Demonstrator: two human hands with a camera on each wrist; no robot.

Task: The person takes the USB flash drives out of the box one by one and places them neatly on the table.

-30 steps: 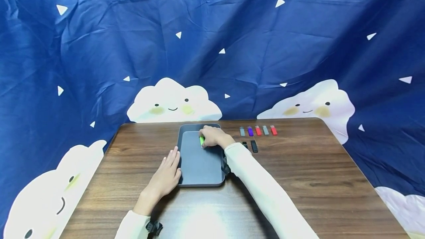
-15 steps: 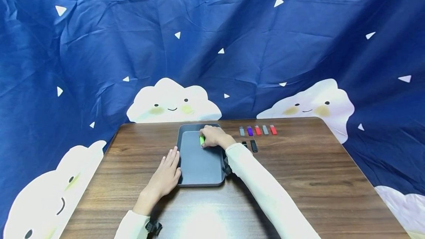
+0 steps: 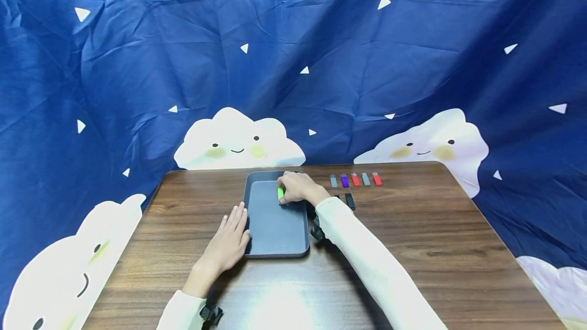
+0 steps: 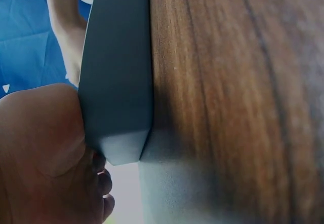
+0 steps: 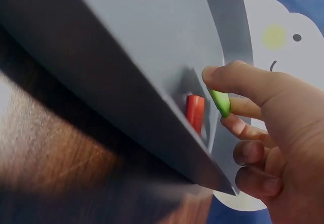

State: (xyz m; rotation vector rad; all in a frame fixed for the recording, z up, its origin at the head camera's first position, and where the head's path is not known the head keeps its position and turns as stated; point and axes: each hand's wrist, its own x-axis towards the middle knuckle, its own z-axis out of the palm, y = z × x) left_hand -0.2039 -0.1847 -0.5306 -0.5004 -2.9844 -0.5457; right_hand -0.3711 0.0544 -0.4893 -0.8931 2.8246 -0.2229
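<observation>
A grey rectangular tray (image 3: pixel 277 228) lies on the table. My left hand (image 3: pixel 229 243) rests against its left side with straight fingers; the left wrist view shows the palm (image 4: pixel 40 143) by the tray's wall (image 4: pixel 119 82). Over the tray's far part, my right hand (image 3: pixel 295 187) pinches a small bright green stick-shaped object (image 3: pixel 281 194) between thumb and fingers. In the right wrist view, that green object (image 5: pixel 220 102) is partly covered by the thumb. Beside it in the tray is a small red object (image 5: pixel 195 111), hidden under my hand in the head view.
Right of the tray, a row of small flat sticks includes a purple one (image 3: pixel 344 181), red ones and grey ones. A black stick (image 3: pixel 350 201) lies nearer, with another dark one partly hidden by my right arm. A blue cloth (image 3: pixel 275 65) hangs behind the table.
My right hand has shifted slightly to the right with the green object pinched in it. The left hand stays against the tray.
</observation>
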